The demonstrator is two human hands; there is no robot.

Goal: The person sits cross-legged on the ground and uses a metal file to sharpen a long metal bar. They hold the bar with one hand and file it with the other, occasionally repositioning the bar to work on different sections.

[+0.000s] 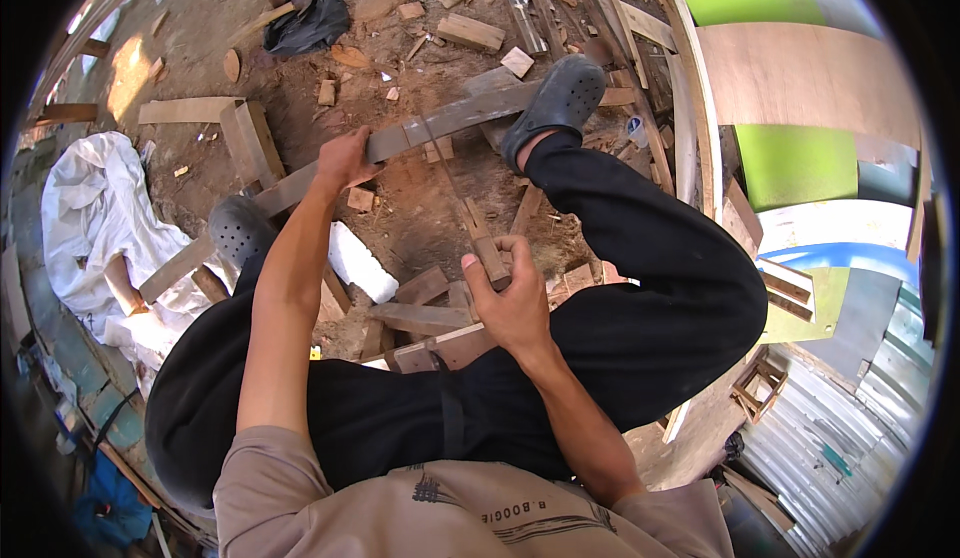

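A long wooden plank (pixel 490 106) lies slanted in front of me, with a grey clog (pixel 556 108) resting on its right end and another clog (pixel 241 230) by its left part. My left hand (pixel 345 161) is closed around the plank left of its middle. In my right hand (pixel 512 300), the fingers are wrapped round the wooden handle of a handsaw (pixel 455 186). Its narrow blade points away from me and crosses the plank just right of a line across the wood. How deep the blade sits in the wood is too small to tell.
Wood offcuts (pixel 425 286) and a white foam-like block (pixel 360 263) lie between my legs. A hammer (pixel 268 18) rests against a black plastic bag (pixel 310 23) at the far left. White cloth (pixel 95 213) lies left; green panels (pixel 795 166) and corrugated sheets (pixel 815 438) are right.
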